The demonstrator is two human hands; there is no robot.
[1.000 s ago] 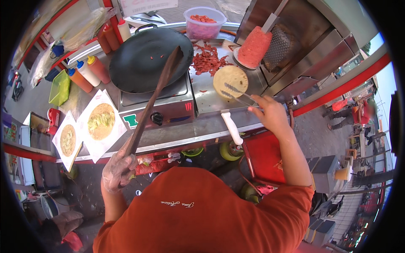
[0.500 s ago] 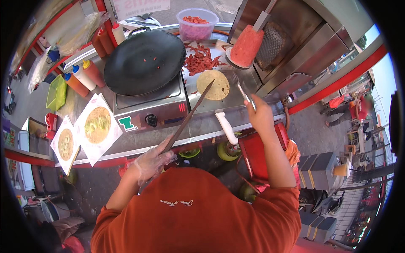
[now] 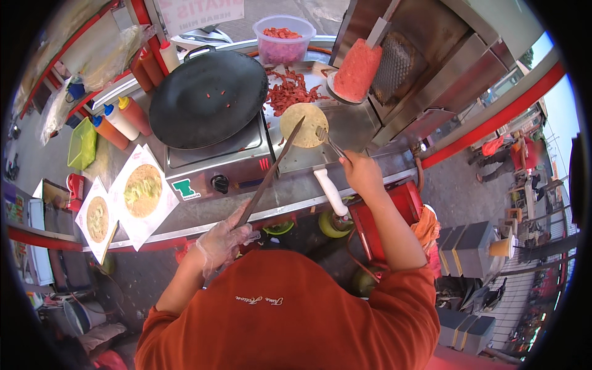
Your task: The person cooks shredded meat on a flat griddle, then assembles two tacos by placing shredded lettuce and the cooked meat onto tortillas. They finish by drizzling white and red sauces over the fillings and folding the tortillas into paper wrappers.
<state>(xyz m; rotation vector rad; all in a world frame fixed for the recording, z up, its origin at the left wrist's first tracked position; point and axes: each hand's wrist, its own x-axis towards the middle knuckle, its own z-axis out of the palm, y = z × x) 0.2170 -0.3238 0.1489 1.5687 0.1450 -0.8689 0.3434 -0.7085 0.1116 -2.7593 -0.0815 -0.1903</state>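
- Tongs [image 3: 334, 146] have swung leftward since the earlier frame, from beside the flatbread [image 3: 309, 127] to its right edge.
- Black pan [image 3: 206, 98]: set on the stove [image 3: 192, 179] beside the tray, probably to keep both within reach.
- Metal tray [image 3: 354, 120]: bears shredded meat [image 3: 291, 92] toward its far side, apparently leaving nearer space for bread.
- Wooden stick [image 3: 269, 179]: gloved left hand [image 3: 222, 240] wraps its near end, likely for reach; its tip crosses the flatbread.
- Flatbread: over the tray's near part, between stick and tongs.
- Right hand [image 3: 364, 176]: closed round the tongs' rear, presumably keeping fingers off the metal; I cannot tell whether the prongs pinch.
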